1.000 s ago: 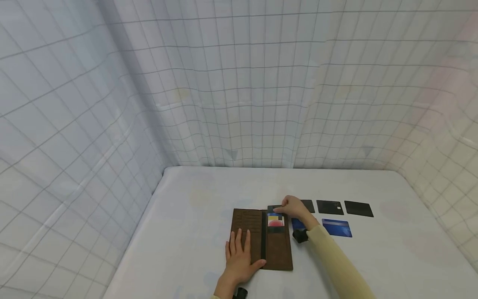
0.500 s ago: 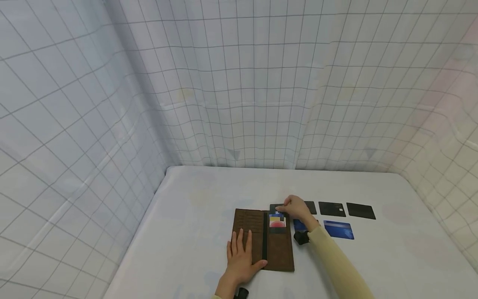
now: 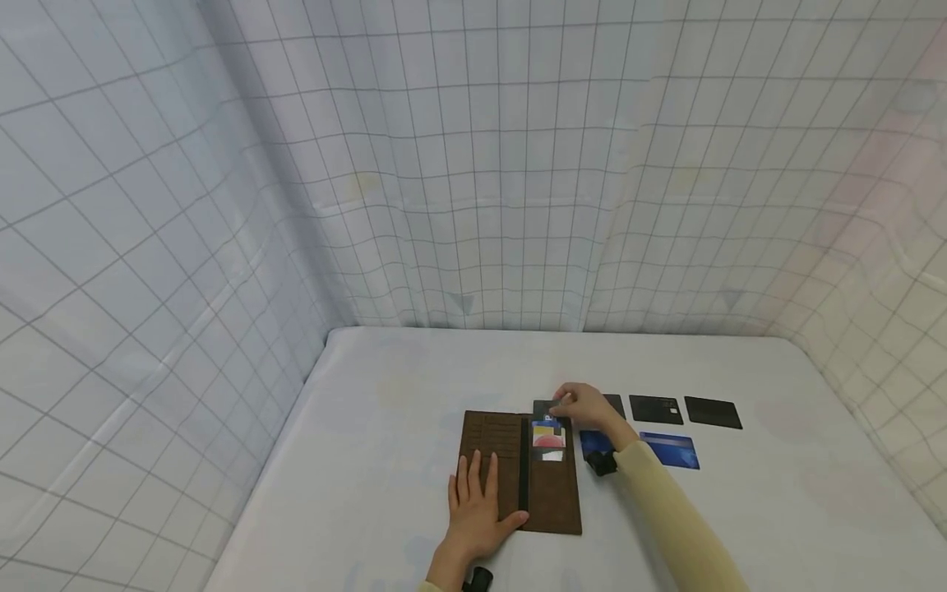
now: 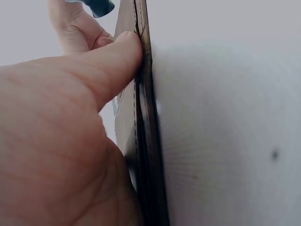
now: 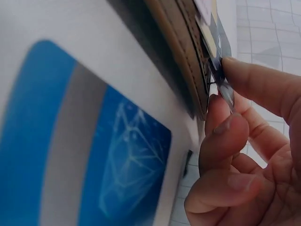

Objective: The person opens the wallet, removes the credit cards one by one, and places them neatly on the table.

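Note:
An opened brown long wallet (image 3: pixel 551 501) lies on the white-covered table with a black strip down its middle. My left hand (image 3: pixel 475 520) rests on its left half, fingers spread. In the left wrist view, the left thumb (image 4: pixel 117 54) touches the wallet's edge (image 4: pixel 148 94). At the top of the right half, my right hand (image 3: pixel 587 408) pinches a dark card (image 3: pixel 543 406) between thumb and fingers. In the right wrist view this card (image 5: pixel 226 94) appears nearly edge-on at the wallet's corner. Just below it, a colourful card (image 3: pixel 548 434) shows in the wallet's right half.
Right of the wallet, dark cards (image 3: pixel 655 409) (image 3: pixel 713 413) lie in a back row, one partly behind the right hand. Blue cards (image 3: pixel 669 450) (image 3: pixel 594 442) lie in front of them. A white grid-patterned curtain (image 3: pixel 473 189) surrounds the table at the back and sides.
The right hand's fingers have shifted slightly on the dark card at the wallet's top. A strip under the colourful card has turned from dark to pale. The left hand stays in place.

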`<state>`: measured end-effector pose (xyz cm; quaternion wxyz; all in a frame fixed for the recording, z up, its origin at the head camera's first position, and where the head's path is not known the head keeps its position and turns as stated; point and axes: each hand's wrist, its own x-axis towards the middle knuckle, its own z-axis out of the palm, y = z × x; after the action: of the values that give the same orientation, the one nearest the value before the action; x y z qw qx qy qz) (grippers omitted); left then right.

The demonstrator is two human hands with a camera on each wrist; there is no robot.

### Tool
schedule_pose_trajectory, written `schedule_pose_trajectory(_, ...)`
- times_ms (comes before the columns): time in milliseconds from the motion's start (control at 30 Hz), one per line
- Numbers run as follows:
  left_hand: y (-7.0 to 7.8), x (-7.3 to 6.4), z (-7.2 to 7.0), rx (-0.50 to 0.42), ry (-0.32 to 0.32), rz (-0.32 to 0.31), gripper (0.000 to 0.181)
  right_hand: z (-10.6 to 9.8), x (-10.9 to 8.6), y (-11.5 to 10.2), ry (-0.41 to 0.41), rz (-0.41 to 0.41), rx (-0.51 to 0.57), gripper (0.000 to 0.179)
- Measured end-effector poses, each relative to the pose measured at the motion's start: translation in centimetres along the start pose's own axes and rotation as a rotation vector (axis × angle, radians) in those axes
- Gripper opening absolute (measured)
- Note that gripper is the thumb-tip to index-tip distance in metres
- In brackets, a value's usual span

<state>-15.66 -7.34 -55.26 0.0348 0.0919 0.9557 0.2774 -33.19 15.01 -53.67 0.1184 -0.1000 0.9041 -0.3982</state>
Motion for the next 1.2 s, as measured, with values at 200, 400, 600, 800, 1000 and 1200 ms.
schedule_pose_trajectory(200, -0.1, 0.21, 0.14, 0.003, 0.007, -0.002, 0.097, 0.05, 0.16, 0.06, 0.014, -0.005, 0.014, 0.018)
schedule_pose_trajectory(400, -0.15, 0.28, 0.11, -0.007, 0.015, -0.002, 0.096, 0.05, 0.25, -0.11, 0.054, 0.02, 0.0, 0.018)
schedule_pose_trajectory(600, -0.19, 0.23, 0.15, -0.012, 0.021, 0.001, 0.096, -0.17, -0.29, -0.6, 0.093, 0.02, -0.003, 0.019)
schedule_pose_trajectory(800, -0.19, 0.19, 0.25, -0.002, 0.025, 0.0, 0.097, -0.17, -0.17, -0.57, 0.109, 0.078, -0.01, 0.022)
schedule_pose_trajectory(1000, -0.32, 0.21, 0.34, -0.018, 0.035, 0.014, 0.096, -0.12, -0.22, -0.5, 0.132, 0.122, -0.015, 0.028)
schedule_pose_trajectory(1200, -0.56, 0.32, 0.44, -0.017, 0.042, 0.038, 0.096, -0.14, -0.5, -0.54, 0.17, 0.13, 0.01, 0.03)
